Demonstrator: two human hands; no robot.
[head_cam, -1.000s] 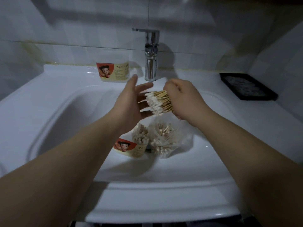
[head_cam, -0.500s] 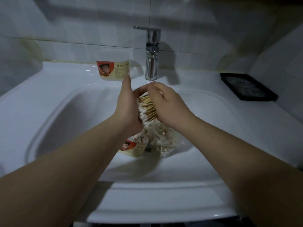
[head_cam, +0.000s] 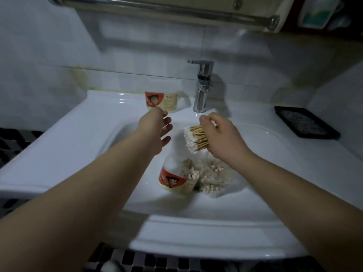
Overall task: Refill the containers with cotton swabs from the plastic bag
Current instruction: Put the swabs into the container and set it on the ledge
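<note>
Right hand [head_cam: 222,138]: grip wrapped round swab bundle [head_cam: 196,139], centre frame. Left hand [head_cam: 157,130]: grip slack, empty, near upper container [head_cam: 162,101]. Keep bundle tight, tips level, for insertion.

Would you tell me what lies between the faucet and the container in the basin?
In the head view, a bundle of cotton swabs, gripped by the right hand, sits between the faucet and that container.

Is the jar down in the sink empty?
Not empty: the jar shows cotton swabs bunched at its open mouth. How full, cannot tell.
</note>
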